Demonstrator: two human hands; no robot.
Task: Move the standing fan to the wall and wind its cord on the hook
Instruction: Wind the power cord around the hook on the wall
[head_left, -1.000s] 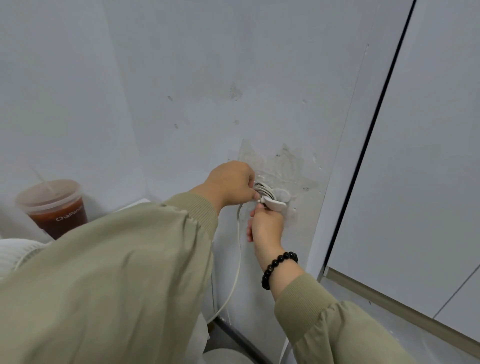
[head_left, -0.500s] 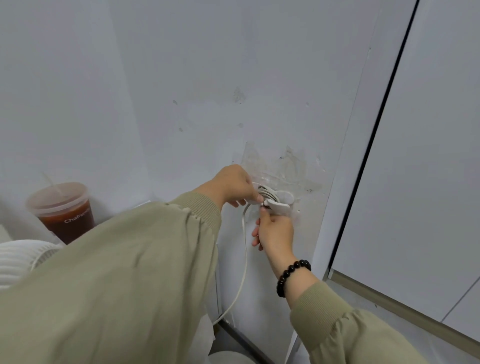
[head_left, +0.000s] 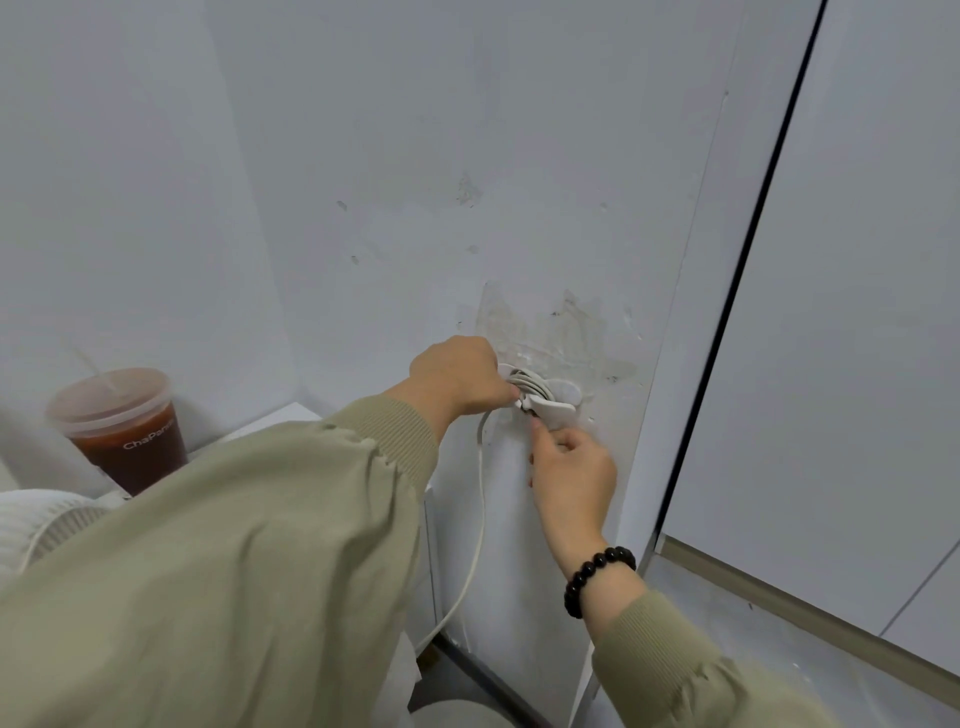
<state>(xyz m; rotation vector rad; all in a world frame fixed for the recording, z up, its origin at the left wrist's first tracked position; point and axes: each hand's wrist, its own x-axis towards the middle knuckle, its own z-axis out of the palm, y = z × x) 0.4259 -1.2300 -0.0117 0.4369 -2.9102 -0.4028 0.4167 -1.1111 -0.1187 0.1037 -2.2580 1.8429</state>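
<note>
at the hook (head_left: 551, 411), left hand (head_left: 457, 376) grips the cord (head_left: 481, 493) by its coils, likely to hold the turns tight; right hand (head_left: 571, 478) braces the hook from below, its grip hidden. fan (head_left: 36, 519) sits lower left.

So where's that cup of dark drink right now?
In the head view the plastic cup stands far left on a white ledge against the wall, just above the fan grille.
</note>
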